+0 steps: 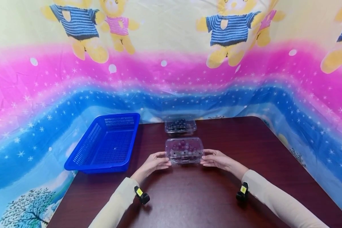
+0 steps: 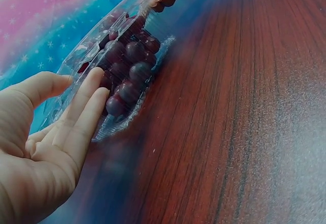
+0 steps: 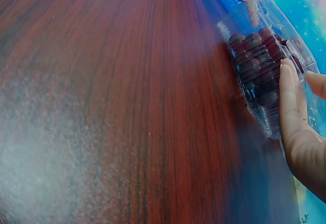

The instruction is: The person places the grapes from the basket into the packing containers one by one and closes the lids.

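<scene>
A clear plastic clamshell box of dark red grapes (image 1: 184, 150) is held at its two short ends, one hand on each side. My left hand (image 1: 155, 164) grips the left end, thumb near the lid edge and fingers along the side. At the right end my right hand (image 1: 218, 161) holds the box the same way. Through the clear wall the round grapes (image 2: 133, 66) show in the left wrist view. The right wrist view has the box (image 3: 257, 71) tilted in frame, with my right fingers (image 3: 289, 89) against its side.
Behind it stands a second clear box (image 1: 180, 125) with dark round fruit. A blue plastic basket (image 1: 102, 155) sits at the left edge of the dark brown table (image 1: 185, 196). A printed cloth (image 1: 165, 76) hangs around the table's back and sides.
</scene>
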{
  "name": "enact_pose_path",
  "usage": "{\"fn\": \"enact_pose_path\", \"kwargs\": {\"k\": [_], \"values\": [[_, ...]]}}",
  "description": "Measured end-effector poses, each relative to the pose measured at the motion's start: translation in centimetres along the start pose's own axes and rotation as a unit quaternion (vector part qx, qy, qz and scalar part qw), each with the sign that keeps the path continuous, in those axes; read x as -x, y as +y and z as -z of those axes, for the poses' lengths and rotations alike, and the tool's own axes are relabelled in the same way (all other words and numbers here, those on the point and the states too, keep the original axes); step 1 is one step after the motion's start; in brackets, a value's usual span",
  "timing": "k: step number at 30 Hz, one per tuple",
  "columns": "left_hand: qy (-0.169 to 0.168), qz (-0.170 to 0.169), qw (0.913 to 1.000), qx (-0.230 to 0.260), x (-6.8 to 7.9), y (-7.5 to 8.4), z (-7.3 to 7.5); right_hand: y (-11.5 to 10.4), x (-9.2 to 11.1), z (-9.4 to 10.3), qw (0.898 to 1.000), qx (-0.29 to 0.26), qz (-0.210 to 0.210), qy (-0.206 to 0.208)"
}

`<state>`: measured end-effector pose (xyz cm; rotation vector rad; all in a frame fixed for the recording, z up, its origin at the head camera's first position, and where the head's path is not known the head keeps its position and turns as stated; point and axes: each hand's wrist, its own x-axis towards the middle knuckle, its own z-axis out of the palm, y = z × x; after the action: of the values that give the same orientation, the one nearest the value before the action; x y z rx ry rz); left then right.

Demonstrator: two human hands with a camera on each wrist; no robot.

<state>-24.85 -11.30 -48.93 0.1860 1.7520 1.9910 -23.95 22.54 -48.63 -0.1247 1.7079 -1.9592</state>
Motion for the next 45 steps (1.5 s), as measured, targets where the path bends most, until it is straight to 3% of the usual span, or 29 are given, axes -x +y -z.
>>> {"fn": "enact_pose_path", "kwargs": {"k": [45], "values": [[0.001, -0.012, 0.9999, 0.003, 0.09, -0.13, -0.13, 0.10, 0.11, -0.32, 1.000, -0.018, 0.009, -0.009]]}}
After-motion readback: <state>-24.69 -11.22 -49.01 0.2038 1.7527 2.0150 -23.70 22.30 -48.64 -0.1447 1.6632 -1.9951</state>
